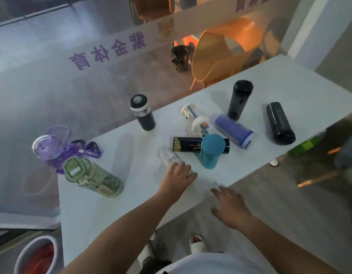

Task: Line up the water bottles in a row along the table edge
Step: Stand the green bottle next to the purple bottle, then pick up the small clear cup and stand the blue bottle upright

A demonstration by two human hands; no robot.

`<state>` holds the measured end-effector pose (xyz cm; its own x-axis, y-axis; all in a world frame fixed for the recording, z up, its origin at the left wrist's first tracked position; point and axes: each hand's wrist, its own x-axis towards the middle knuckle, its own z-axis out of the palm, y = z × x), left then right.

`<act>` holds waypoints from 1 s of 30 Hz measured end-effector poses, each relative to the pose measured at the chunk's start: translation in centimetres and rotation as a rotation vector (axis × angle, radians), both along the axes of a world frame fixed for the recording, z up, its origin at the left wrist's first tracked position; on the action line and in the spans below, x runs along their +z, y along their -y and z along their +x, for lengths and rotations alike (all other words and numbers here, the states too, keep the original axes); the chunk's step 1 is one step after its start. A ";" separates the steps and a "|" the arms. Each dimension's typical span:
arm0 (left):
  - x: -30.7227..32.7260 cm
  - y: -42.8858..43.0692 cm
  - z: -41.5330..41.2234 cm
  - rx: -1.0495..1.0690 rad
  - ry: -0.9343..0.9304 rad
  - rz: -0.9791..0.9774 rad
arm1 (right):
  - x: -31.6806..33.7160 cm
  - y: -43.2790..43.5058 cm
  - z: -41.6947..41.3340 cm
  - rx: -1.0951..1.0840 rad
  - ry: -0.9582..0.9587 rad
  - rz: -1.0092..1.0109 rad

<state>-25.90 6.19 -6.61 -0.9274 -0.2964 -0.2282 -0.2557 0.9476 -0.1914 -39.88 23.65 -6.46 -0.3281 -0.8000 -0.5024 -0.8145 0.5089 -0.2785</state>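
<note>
Several water bottles are scattered on the white table [104, 210]. Standing upright are a purple bottle [46, 147], a green one [92, 177], a black one with a silver band [142, 113], a teal one [211, 151] and a tall black one [239, 99]. Lying down are a navy bottle with gold pattern [187, 144], a clear white-lidded one [193, 115], a blue one [233, 131] and a black one [279, 123]. My left hand [179, 177] wraps over the near end of a clear bottle [167, 156] lying on its side. My right hand [229, 206] hovers open by the table's near edge, holding nothing.
A glass wall with purple lettering runs along the table's far side. An orange chair [220, 54] and a dark vase [180, 58] stand behind that glass. A white bin [36, 256] with red contents sits on the floor at lower left. Feet in white slippers [198, 244] are below the table edge.
</note>
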 end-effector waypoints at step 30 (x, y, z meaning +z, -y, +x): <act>5.5 2.3 9.4 1.209 -0.943 0.935 | -0.6 2.1 2.7 0.068 0.072 0.037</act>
<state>-16.50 3.90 -1.07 -0.2199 -0.9353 -0.2771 -0.5124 -0.1309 0.8487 -37.18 21.54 -7.03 -0.2357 -0.7999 -0.5519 -0.8261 0.4640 -0.3197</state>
